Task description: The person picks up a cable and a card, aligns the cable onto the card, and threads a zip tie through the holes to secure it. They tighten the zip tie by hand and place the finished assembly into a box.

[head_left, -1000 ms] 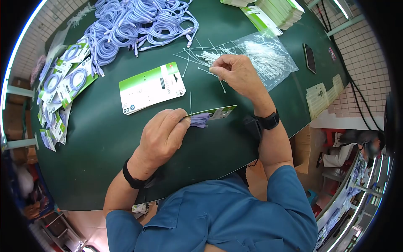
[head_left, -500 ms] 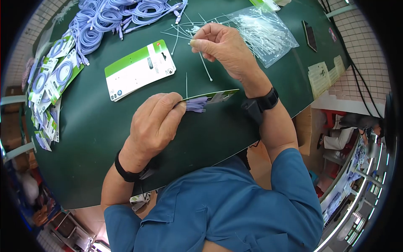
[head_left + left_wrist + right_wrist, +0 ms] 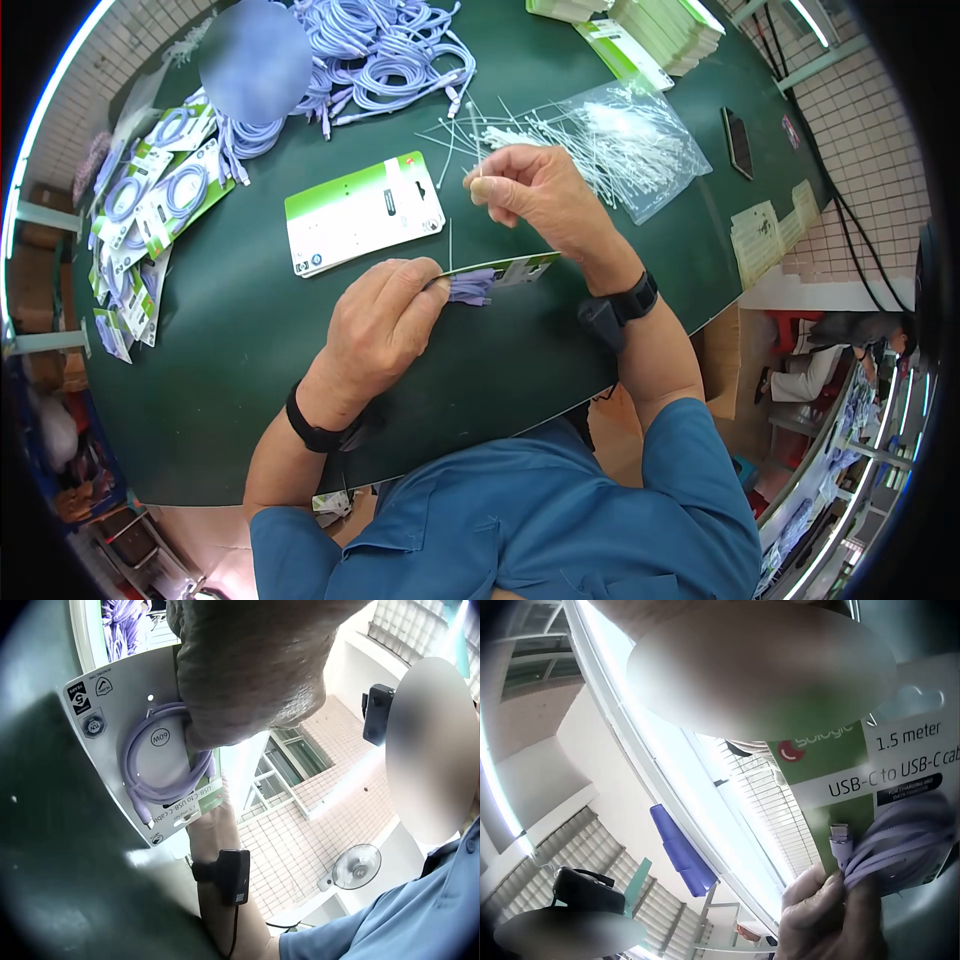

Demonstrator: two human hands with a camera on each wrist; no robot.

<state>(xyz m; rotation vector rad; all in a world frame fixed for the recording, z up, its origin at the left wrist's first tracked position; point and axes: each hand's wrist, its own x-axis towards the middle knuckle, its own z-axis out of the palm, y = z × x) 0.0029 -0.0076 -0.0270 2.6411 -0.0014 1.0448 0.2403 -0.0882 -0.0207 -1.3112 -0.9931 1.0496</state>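
Note:
My left hand (image 3: pixel 380 320) grips a printed cardboard card (image 3: pixel 525 268) by one end, with a coiled lilac USB-C cable (image 3: pixel 470 288) lying against it. In the left wrist view the coil (image 3: pixel 137 787) sits on the card's white face, partly covered by my fingers. A thin white cable tie (image 3: pixel 450 240) sticks up from the card's far side. Above and right of the card, my right hand (image 3: pixel 545 200) pinches a slim translucent cable tie (image 3: pixel 477 150) between thumb and forefinger. Loose cable ties (image 3: pixel 560 128) lie just beyond that hand.
A plastic bag of ties (image 3: pixel 650 135) lies behind my right hand. Blank-faced cards (image 3: pixel 365 215) are stacked ahead of my left hand. Coiled cables (image 3: pixel 385 60) pile up at the back, carded cables (image 3: pixel 160 200) at the left. Card stacks (image 3: pixel 665 35) and a phone (image 3: pixel 737 142) are at the right.
My right hand has drawn back from the loose ties toward the card, a tie now showing at its fingertips. The left hand keeps its grip on the card. The head view tilted and came back.

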